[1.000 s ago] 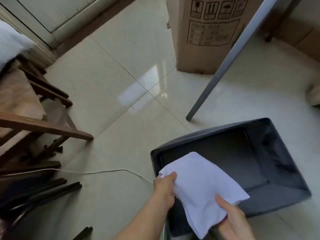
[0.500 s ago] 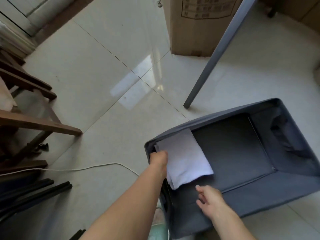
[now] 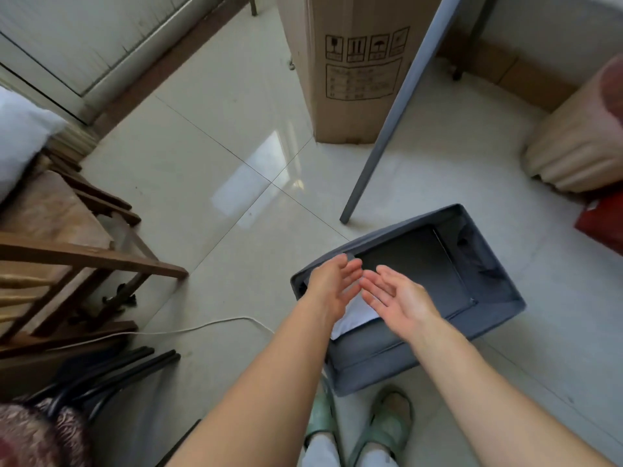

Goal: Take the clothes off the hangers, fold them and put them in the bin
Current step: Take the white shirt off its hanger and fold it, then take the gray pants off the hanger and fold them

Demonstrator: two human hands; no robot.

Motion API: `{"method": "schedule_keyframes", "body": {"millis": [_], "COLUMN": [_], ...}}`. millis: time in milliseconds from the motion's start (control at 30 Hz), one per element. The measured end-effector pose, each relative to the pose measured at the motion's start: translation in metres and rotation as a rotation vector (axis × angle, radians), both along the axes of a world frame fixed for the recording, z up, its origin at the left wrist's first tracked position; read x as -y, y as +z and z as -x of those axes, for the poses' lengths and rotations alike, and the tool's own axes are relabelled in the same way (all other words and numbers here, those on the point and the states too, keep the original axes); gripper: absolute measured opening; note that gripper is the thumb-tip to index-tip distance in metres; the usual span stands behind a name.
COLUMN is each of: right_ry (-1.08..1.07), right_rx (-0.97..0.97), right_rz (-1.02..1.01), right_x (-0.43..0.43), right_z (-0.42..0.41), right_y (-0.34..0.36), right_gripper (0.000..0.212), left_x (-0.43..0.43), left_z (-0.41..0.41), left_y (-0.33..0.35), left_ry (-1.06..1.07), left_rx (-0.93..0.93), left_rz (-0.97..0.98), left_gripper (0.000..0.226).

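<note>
A dark grey fabric bin (image 3: pixel 495 318) stands on the tiled floor in front of my feet. A folded white garment (image 3: pixel 354 320) lies inside it at the near left corner, mostly hidden behind my hands. My left hand (image 3: pixel 332 284) and my right hand (image 3: pixel 394 294) hover side by side above the bin's left end, fingers straight and relaxed, holding nothing. No hangers show in this view.
A tall cardboard box (image 3: pixel 350 65) stands ahead, with a slanted grey metal leg (image 3: pixel 387 129) beside it. Wooden furniture (image 3: pixel 67 257) and black rods (image 3: pixel 111 369) crowd the left. A white cable (image 3: pixel 188 328) crosses the floor. A beige roll (image 3: pixel 580 143) lies at right.
The white garment went from my two hands down into the bin. Both hands let go and lifted above it, fingers open. The camera view pulled back.
</note>
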State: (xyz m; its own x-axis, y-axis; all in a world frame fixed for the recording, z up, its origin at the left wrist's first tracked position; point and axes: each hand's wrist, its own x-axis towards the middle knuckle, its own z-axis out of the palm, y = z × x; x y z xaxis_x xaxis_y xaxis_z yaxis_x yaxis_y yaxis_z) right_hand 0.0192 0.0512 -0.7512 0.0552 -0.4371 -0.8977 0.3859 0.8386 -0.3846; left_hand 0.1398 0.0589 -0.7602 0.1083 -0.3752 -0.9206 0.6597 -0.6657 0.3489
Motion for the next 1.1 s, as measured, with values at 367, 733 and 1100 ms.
{"method": "schedule_keyframes", "body": {"millis": [367,733,1100], "right_ry": [0.065,0.148,0.089], "right_rx": [0.016,-0.118,-0.425], "right_rz": [0.335,0.777,1.165], "right_x": [0.023,-0.006,-0.042], "right_z": [0.001,0.013,0.068], "right_y": [0.259,0.489,0.623], "right_gripper": [0.015,0.020,0.018], "left_x": [0.025,-0.001,-0.018], "left_z": [0.011,0.025,0.074], "left_y": [0.279,0.492,0.614], "left_ry": [0.019,-0.018,-0.156], "left_rx": [0.001,-0.003,-0.025], "left_rz": [0.306,0.732,0.994], "left_gripper": [0.011,0.026,0.023]}}
